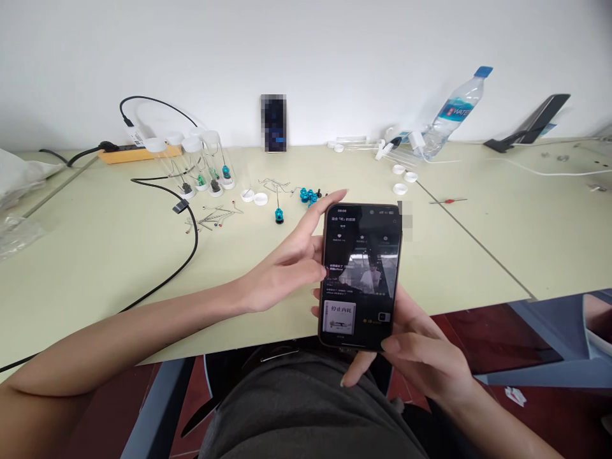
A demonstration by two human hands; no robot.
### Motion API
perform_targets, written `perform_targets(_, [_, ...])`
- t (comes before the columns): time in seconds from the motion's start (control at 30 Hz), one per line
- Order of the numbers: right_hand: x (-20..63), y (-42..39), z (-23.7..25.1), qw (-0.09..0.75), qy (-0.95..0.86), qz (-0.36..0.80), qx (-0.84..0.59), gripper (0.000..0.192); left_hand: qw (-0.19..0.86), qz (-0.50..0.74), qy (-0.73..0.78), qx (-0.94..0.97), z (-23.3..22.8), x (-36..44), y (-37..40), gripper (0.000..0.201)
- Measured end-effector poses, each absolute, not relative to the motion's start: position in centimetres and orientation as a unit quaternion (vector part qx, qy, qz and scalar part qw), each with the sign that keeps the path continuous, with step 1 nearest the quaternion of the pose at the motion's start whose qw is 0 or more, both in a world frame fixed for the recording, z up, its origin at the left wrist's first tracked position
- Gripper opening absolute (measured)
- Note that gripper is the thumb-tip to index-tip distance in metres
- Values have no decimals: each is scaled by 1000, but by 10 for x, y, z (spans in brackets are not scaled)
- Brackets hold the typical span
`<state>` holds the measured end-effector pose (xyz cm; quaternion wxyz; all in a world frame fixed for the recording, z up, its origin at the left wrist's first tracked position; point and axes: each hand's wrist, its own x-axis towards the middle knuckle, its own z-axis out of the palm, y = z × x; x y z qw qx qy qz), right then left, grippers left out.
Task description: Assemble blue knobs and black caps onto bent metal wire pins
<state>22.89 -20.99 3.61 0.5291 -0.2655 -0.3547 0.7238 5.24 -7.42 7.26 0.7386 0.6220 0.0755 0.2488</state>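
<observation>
counter (95,255), pale green, bearing vials (205,162) and blue parts (308,194). phone (361,274) held upright over its near edge, above the lap. right hand (421,350) clasped around the phone's lower end; left hand (282,268) touching its left edge, fingers loosely curled, forefinger extended.

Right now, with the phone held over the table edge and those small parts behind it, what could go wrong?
1. The phone rests only in the right hand, past the table edge; a slip could drop it into the lap.
2. The left hand reaches over near the blue parts; a sweep back might scatter them.
3. The black cable runs beside the left forearm and could snag.
</observation>
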Motion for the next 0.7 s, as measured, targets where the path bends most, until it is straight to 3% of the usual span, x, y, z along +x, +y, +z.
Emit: perform_targets(0.7, [230, -209, 35, 516, -360, 719, -294, 72, 719, 243, 73, 648, 79, 49, -80, 84])
